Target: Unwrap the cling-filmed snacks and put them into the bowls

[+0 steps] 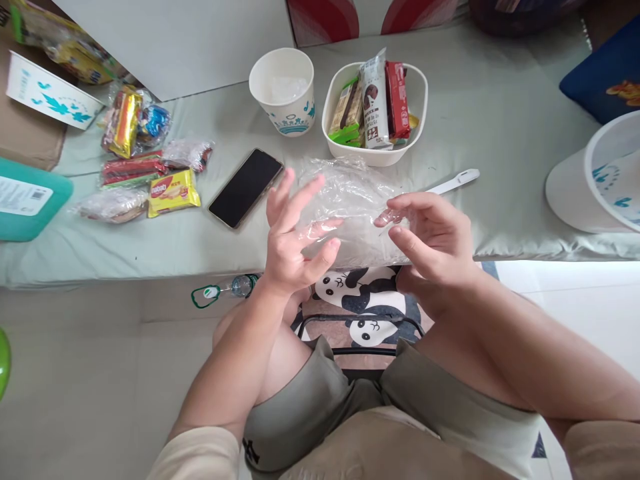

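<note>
A clear plastic bag (350,207) is held up between both hands over the near edge of the grey-green mat (500,133). My left hand (293,237) pinches the bag's left side between thumb and forefinger, with the other fingers spread. My right hand (430,233) grips the bag's right edge with fingertips curled. Behind the bag stands a white bowl (415,143) packed with upright snack packets (375,100). A white paper cup (283,90) stands left of the bowl.
A black phone (245,188) lies left of my hands. Loose snack packets (145,160) lie further left, near a teal container (27,200). A white pen-like stick (455,181) lies right of the bag. Another paper cup (600,180) sits at the far right.
</note>
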`<act>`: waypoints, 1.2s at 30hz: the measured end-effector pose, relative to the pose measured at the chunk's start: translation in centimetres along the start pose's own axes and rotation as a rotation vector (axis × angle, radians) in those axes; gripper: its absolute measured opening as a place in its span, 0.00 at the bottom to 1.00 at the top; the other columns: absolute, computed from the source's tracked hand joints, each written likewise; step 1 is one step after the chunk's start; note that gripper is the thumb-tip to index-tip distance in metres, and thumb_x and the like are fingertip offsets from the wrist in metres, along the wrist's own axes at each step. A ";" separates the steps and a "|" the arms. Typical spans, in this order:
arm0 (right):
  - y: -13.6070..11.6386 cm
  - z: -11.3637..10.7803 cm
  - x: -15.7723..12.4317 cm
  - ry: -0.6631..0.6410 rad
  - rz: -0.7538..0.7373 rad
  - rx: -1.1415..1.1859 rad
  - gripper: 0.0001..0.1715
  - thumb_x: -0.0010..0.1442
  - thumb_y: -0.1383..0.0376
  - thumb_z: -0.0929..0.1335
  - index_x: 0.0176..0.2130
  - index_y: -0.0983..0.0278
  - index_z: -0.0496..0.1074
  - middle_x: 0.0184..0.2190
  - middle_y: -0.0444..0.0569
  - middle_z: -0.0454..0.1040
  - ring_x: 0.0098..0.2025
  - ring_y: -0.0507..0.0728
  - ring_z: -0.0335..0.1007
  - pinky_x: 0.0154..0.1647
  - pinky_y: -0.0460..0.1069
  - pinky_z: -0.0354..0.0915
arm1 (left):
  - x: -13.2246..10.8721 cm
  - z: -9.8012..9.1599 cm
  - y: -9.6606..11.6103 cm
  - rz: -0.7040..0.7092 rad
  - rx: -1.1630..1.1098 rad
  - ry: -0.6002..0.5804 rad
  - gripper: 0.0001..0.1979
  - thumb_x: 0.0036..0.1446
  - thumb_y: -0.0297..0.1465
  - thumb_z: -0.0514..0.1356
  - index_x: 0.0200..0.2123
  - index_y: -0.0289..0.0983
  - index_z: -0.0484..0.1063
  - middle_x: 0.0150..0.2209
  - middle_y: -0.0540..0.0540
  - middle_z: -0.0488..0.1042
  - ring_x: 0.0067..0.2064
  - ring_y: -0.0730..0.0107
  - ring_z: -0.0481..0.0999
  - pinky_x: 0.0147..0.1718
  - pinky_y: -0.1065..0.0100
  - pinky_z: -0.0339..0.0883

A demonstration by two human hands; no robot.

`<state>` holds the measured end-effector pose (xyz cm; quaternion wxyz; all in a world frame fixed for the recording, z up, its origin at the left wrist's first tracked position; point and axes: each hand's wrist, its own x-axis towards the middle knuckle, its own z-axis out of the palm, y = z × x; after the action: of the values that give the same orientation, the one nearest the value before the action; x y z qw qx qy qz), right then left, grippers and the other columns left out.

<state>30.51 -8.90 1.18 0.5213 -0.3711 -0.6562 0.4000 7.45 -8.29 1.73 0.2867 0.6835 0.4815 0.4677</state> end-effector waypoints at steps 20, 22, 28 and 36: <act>1.6 0.8 0.3 -0.041 0.146 0.122 0.34 0.60 0.52 0.75 0.61 0.48 0.63 0.60 0.49 0.70 0.56 0.59 0.75 0.56 0.57 0.76 | 0.0 1.1 -0.4 -0.579 -0.665 -0.037 0.26 0.53 0.44 0.71 0.54 0.48 0.74 0.48 0.45 0.82 0.38 0.62 0.84 0.25 0.70 0.73; 1.7 1.0 0.4 -0.047 0.212 0.154 0.30 0.62 0.54 0.75 0.59 0.49 0.64 0.48 0.46 0.73 0.48 0.56 0.77 0.50 0.53 0.78 | 0.4 1.2 -0.9 -0.636 -0.631 -0.023 0.24 0.54 0.43 0.70 0.53 0.46 0.74 0.45 0.45 0.83 0.35 0.65 0.82 0.22 0.72 0.69; 1.6 1.4 0.7 -0.100 0.364 0.231 0.29 0.61 0.52 0.75 0.56 0.53 0.65 0.44 0.45 0.72 0.37 0.52 0.75 0.35 0.47 0.76 | 1.0 1.3 -1.9 -0.737 -0.601 -0.051 0.25 0.55 0.39 0.68 0.57 0.46 0.73 0.38 0.46 0.82 0.29 0.69 0.79 0.18 0.76 0.62; 1.3 2.2 0.8 0.061 0.403 0.169 0.14 0.62 0.56 0.74 0.44 0.58 0.70 0.30 0.41 0.74 0.33 0.51 0.75 0.37 0.49 0.74 | 0.5 1.1 -2.7 -0.721 -0.358 -0.122 0.27 0.64 0.42 0.62 0.65 0.48 0.65 0.28 0.54 0.71 0.19 0.80 0.66 0.16 0.78 0.56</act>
<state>28.33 -7.94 0.01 0.4797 -0.4617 -0.5167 0.5382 7.46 -6.69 -0.84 0.5746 0.4367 0.5835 0.3723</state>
